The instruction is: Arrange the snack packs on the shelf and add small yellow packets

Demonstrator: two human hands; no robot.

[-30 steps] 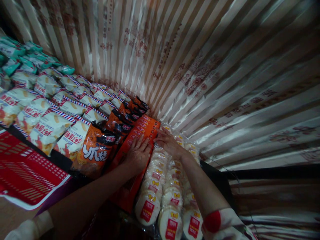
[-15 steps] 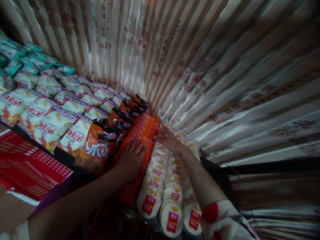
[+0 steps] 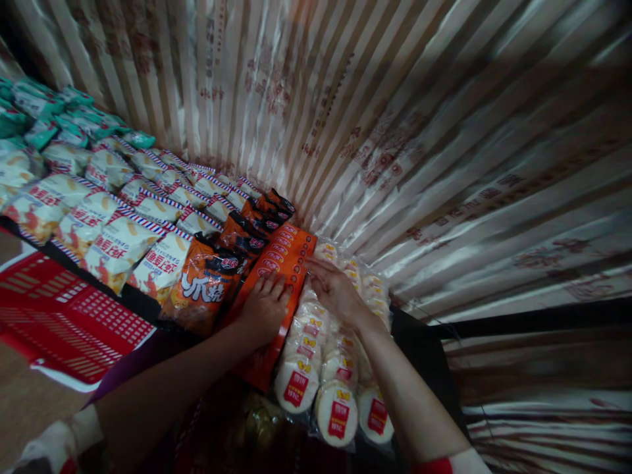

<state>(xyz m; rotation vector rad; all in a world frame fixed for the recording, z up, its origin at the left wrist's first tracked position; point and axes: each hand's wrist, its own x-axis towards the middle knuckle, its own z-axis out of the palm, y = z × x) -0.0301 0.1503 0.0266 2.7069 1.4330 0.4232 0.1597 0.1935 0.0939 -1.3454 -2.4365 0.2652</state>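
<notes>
A row of flat orange packets [image 3: 284,253] lies overlapped on the display. My left hand [image 3: 266,309] rests flat on them with its fingers stretched out, holding nothing. To its right, my right hand [image 3: 338,293] is over the upper part of the clear-wrapped round white crackers [image 3: 338,411], close to the orange packets' right edge. Its fingers are extended and slightly bent, partly shaded, with no item visible in them. The crackers stand in overlapping rows with red and yellow labels. The wrist and forearm cover some of them.
Orange-and-black snack bags [image 3: 202,286] stand left of the orange packets. Beyond are rows of white snack bags [image 3: 121,247] and green bags [image 3: 37,99]. A red basket [image 3: 74,316] is at lower left. Pleated printed sheeting [image 3: 316,112] rises behind; a dark bar [image 3: 533,319] runs at right.
The view has shifted slightly, so the goods at left appear farther right. My right hand has drawn a little down from the orange packets' edge. My left hand stays on the packets.
</notes>
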